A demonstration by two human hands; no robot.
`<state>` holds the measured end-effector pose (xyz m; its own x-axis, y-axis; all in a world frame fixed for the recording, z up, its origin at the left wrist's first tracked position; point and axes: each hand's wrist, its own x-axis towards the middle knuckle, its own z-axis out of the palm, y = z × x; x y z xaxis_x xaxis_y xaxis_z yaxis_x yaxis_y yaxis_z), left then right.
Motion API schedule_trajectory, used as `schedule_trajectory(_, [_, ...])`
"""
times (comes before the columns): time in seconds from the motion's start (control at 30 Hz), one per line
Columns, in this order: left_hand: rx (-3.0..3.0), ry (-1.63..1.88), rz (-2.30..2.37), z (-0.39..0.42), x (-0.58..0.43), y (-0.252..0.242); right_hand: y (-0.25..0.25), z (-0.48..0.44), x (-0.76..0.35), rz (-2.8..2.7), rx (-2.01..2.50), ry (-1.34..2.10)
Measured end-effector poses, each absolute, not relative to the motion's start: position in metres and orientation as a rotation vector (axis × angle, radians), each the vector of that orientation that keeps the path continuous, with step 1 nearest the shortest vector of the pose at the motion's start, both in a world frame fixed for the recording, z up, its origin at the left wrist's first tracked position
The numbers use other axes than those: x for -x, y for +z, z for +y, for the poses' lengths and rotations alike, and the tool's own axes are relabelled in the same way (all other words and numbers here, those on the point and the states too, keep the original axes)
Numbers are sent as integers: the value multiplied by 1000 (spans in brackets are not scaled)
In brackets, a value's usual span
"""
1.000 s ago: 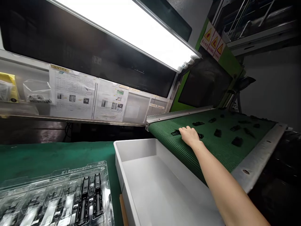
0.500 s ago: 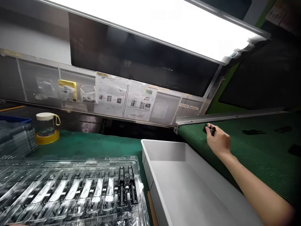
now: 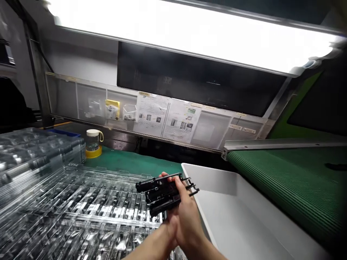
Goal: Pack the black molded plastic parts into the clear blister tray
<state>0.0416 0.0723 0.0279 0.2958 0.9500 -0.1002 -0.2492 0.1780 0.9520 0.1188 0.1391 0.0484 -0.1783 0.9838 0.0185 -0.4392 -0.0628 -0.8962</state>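
— What is seen across the top of the frame?
— A long, bright strip light [image 3: 189,34] is mounted there, with a dark panel [image 3: 195,79] set beneath it.
— And below that?
— A clear board [image 3: 151,115] is fixed along the back wall at mid-frame, and printed sheets [image 3: 165,119] are held in it. A green mat [image 3: 127,162] is laid over the bench at centre left. A green machine housing [image 3: 279,126] is glimpsed at the right edge.

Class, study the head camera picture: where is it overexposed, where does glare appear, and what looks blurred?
Head view: the overhead lamp is blown out white; glare streaks the clear trays; the conveyor belt and frame edges smear with motion blur; the black parts in both hands stay fairly sharp.
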Motion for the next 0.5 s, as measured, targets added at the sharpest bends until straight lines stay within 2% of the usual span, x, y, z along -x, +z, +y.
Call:
schedule_trajectory(0.2, [-167, 1222, 453, 82, -26, 45, 19, 111, -119, -1770, 349, 924])
schedule_trajectory(0.37, [-277, 1331, 759, 72, 10, 52, 4, 105, -122, -1976, 367, 813])
schedule_trajectory(0.5, [-582, 1343, 1036, 64, 24, 56, 14, 109, -125, -1998, 408, 963])
